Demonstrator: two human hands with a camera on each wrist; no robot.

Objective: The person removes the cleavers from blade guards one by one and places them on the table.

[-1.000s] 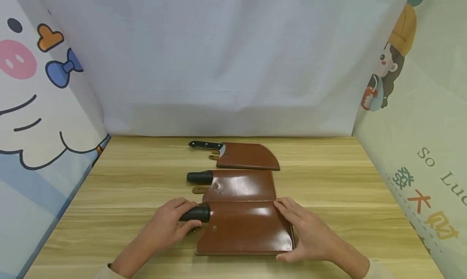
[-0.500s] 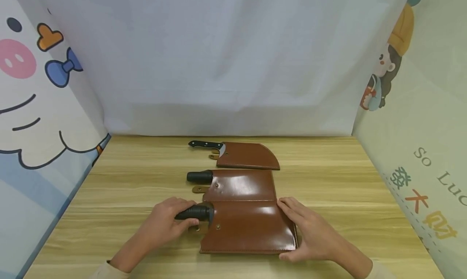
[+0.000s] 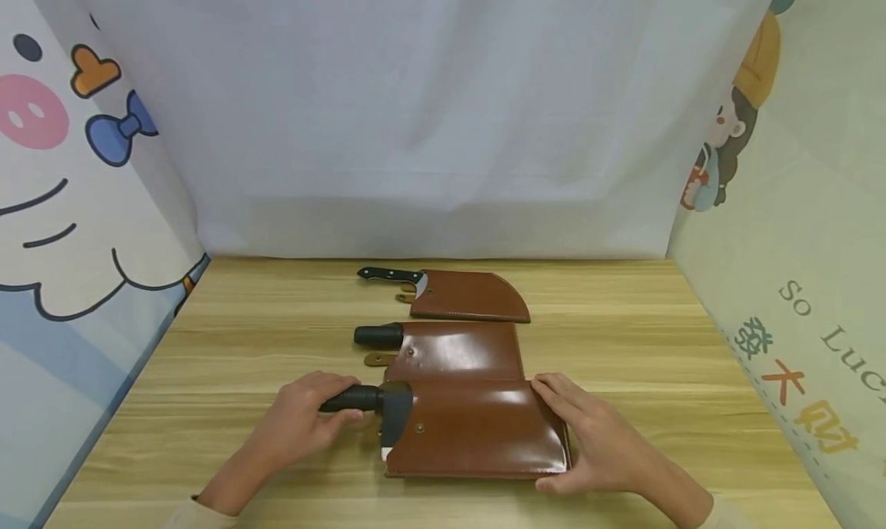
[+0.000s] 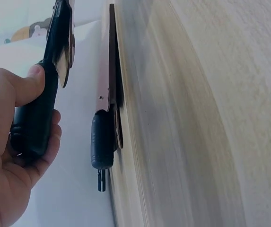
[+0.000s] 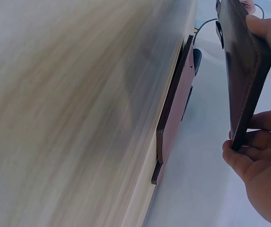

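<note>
My left hand (image 3: 298, 417) holds the black handle (image 3: 353, 398) of a cleaver. A dark strip of its blade (image 3: 396, 417) shows outside a glossy brown leather sheath (image 3: 477, 429); the rest of the blade is hidden inside. The thumb lies along one side of the handle in the left wrist view, with the fingers curled round the other. At the sheath's far end my right hand (image 3: 598, 437) grips the edge between thumb and fingers. Both wrist views show the cleaver and sheath raised off the table.
Just behind lies a second cleaver in a brown sheath (image 3: 457, 351), its black handle (image 3: 378, 336) pointing left. Farther back is a curved sheath (image 3: 474, 296) with a riveted black knife handle (image 3: 391, 274). Printed cloth walls enclose the wooden table (image 3: 657, 344).
The left hand has moved left with the handle, and more blade now shows at the sheath's mouth. The right hand and sheath have shifted slightly right and up.
</note>
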